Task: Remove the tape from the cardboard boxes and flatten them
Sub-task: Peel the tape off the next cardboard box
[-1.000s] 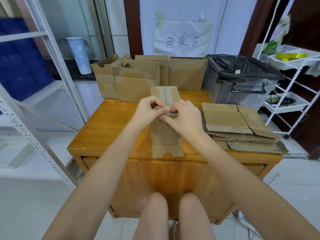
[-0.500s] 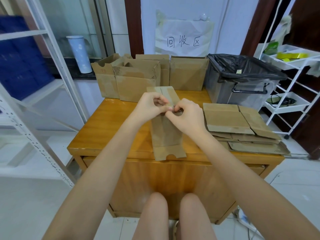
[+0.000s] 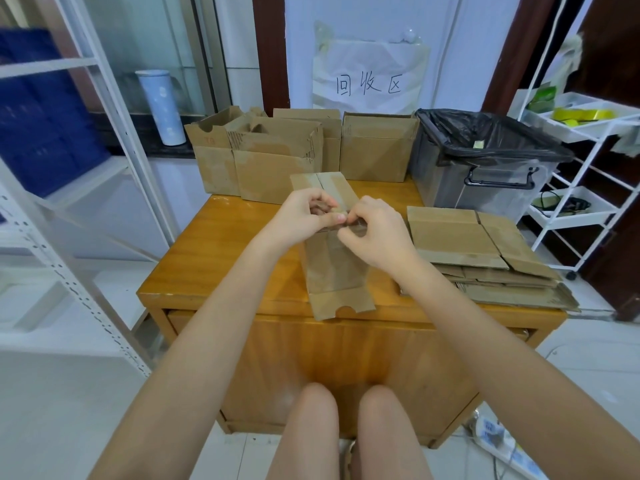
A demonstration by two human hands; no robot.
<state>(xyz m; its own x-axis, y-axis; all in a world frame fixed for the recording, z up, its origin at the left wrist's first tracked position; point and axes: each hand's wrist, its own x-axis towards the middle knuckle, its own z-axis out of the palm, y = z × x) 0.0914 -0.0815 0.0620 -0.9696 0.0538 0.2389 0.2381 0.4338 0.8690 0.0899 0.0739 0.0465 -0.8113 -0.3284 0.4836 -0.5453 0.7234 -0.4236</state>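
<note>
Head view: a flattened cardboard box [image 3: 334, 261] lies at the centre of the frame on the wooden table [image 3: 221, 244]. Its long axis runs from the table's near edge up toward the standing boxes [image 3: 277, 161] at the back, and its notched flap overhangs the near edge.

Both hands meet just above the box's upper middle. The left hand [image 3: 304, 216] comes in from the lower left, its fingers curled and its thumb and forefinger pinched together at the tips. The right hand [image 3: 377, 233] comes in from the lower right, its fingers also curled. Between the two sets of fingertips sits a small, glossy, translucent piece that looks like tape [image 3: 353, 227]. Both hands appear to pinch it, though it is too small and shiny to tell exactly where each grip falls, or whether it is still stuck to the card.

The tape lies right at the fingertips, slightly nearer the right hand, and the box stretches away from it along the same near-to-far line.

The black-lined bin [image 3: 485, 161] stands in the upper right, beyond the stack of flattened boxes [image 3: 478, 251] on the right of the table. So I judge the right hand is the nearer one to carry the tape there once it is free.
</note>
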